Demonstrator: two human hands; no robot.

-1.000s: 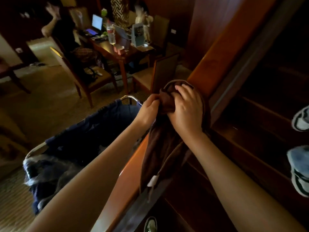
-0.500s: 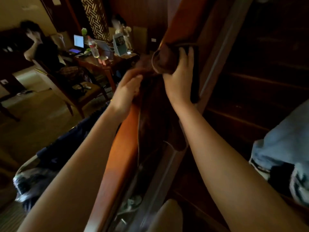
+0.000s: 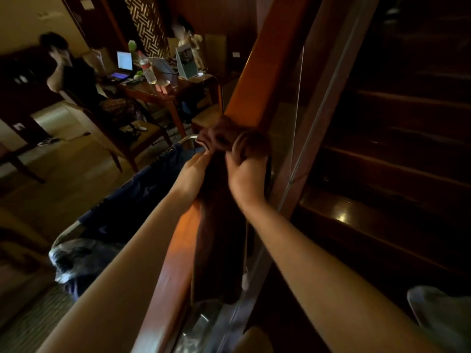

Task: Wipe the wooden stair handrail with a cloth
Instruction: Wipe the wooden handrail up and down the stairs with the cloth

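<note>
So the handrail (image 3: 265,80) is that long orange-brown wooden rail running diagonally up the frame, and the dark brown cloth (image 3: 224,138) is bunched up on top of it about midway, with a long tail of it hanging down along the rail toward the camera. The right hand (image 3: 248,174) has its fingers curled over the wad from the stair side, clamping it against the wood, which I'd guess is so the cloth wraps the rail's top and side in one pass. The left hand (image 3: 193,171) is right next to it on the room side, fingers tucked into the hanging part, looks like it's gripping the fabric to keep it gathered. The bunch sits just past the fingertips, the tail under both palms. Beyond that there's a dark blue laundry cart (image 3: 142,189) beside the rail, the stairs (image 3: 397,154) on the right, and a cluttered table (image 3: 158,90) farther back.
</note>
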